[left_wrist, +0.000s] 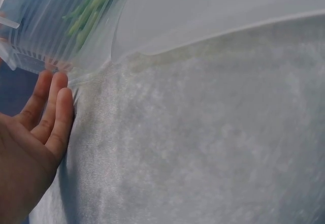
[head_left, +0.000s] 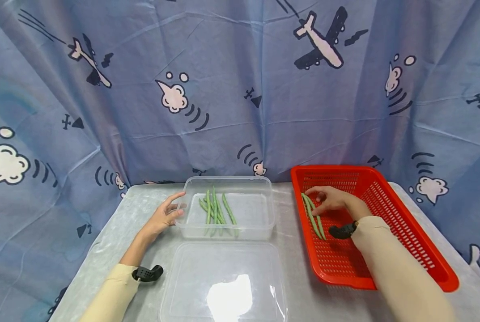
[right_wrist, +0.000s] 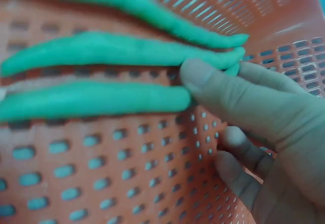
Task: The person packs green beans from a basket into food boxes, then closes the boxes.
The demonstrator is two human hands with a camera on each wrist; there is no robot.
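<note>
In the head view, my left hand (head_left: 163,218) is at the left wall of a clear plastic container (head_left: 252,210), its fingertips touching the side. Several green beans (head_left: 214,208) lie inside that container. The left wrist view has the straight fingers of the left hand (left_wrist: 38,132) right at the ribbed plastic wall. Inside a red basket (head_left: 413,223), my right hand (head_left: 336,200) reaches down to green beans (head_left: 314,217) along the left wall. Up close, the right hand (right_wrist: 264,117) pinches at the ends of the green beans (right_wrist: 96,99), thumb in front and index finger partly hidden behind them.
A clear flat lid (head_left: 223,281) lies on the table in front of the container, with a bright reflection on it. Behind the table (head_left: 115,241) hangs a blue curtain (head_left: 223,89) printed with planes. The basket's right side stands near the table's right edge.
</note>
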